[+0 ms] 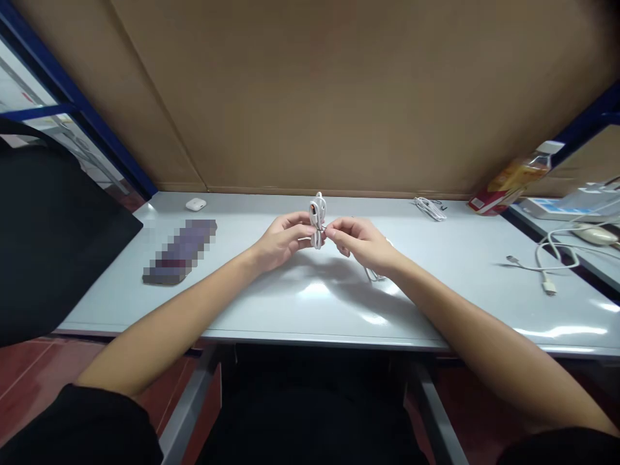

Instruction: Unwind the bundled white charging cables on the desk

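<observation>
A coiled white cable point(317, 216) stands upright between both hands above the middle of the grey table point(271, 303). My left hand point(283, 240) grips the bundle at its waist, fingers closed around it. My right hand point(364, 244) pinches the bundle's middle from the right side, where a small dark tie seems to sit. A bit of white cable point(375, 276) shows on the table under my right wrist.
A small white earbud case point(196, 204) and a blurred dark flat object point(180, 252) lie at left. Another tied white cable point(430, 207) lies at the back right, beside a bottle point(520, 175). A loose white cable point(549, 258) trails at far right. Cardboard walls the back.
</observation>
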{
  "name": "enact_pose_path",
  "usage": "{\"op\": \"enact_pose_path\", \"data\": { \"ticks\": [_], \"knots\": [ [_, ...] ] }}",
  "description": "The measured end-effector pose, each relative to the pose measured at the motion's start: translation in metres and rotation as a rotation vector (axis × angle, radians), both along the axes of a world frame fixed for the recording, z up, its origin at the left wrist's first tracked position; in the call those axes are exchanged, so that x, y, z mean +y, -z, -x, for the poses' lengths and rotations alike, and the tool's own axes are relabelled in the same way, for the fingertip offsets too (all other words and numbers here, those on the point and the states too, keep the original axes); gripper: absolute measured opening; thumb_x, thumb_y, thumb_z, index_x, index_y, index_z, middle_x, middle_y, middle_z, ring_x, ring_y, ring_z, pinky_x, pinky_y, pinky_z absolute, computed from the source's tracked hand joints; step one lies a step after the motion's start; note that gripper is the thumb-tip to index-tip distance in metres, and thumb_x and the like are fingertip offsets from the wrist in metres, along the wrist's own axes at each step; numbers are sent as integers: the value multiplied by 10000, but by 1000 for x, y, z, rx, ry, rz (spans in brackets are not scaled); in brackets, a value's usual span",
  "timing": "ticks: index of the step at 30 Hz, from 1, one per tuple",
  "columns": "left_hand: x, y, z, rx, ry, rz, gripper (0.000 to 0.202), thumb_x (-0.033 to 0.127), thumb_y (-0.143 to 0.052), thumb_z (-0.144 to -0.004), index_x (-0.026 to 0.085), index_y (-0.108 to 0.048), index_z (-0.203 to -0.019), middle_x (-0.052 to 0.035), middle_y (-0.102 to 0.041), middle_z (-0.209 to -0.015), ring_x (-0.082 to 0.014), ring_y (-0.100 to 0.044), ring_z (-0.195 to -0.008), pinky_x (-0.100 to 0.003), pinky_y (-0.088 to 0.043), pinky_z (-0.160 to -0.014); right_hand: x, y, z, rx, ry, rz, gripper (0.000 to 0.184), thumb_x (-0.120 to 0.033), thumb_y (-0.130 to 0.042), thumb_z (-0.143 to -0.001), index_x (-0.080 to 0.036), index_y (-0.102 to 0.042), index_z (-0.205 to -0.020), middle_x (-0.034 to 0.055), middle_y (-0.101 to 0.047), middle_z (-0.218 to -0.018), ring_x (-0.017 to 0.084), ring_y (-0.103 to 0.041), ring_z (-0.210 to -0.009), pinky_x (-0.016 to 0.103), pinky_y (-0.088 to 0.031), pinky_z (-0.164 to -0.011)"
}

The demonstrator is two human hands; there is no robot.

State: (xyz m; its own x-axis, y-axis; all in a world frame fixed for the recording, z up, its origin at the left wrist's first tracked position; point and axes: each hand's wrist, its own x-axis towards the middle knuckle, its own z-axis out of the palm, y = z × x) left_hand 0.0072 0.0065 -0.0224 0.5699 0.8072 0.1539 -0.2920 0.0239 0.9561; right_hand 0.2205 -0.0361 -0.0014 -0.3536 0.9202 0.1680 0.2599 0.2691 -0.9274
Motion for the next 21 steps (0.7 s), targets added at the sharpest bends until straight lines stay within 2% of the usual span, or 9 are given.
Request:
{"op": "enact_pose_path", "data": {
  "ticks": [6,11,16,21],
  "knots": [
    [1,2,-2,40,-126,-60,287,357,-855,-802,181,-790,-1019,-81,-766,-1047,-221,-709,-986,-420,-550,-930,2,8,5,32,130,-107,333,-511,-639,-921,-197,-729,-858,2,-614,-722,135,-481,-647,294,-381,-628],
    [4,6,-1,160,-184,-209,354,420,-855,-805,155,-763,-1021,-97,-767,-1042,-203,-701,-906,-347,-545,-808,-5,6,9,-113,230,-223,278,-435,-653,-917,-183,-732,-831,21,-652,-721,142,-494,-630,294,-370,-594],
    [5,6,1,294,-179,-220,399,469,-855,-789,165,-731,-1016,-77,-751,-983,-176,-680,-841,-294,-515,-730,-6,8,9,-274,194,-345,259,-348,-572,-967,-192,-685,-793,7,-630,-686,137,-478,-605,294,-348,-602],
    [8,10,5,472,-128,-241,445,500,-809,-826,179,-697,-1113,-37,-680,-840,-141,-616,-703,-265,-460,-611,-2,15,8,-318,180,-317,269,-342,-532,-985,-198,-669,-803,13,-653,-714,153,-510,-628,299,-359,-627]
  ]
}}
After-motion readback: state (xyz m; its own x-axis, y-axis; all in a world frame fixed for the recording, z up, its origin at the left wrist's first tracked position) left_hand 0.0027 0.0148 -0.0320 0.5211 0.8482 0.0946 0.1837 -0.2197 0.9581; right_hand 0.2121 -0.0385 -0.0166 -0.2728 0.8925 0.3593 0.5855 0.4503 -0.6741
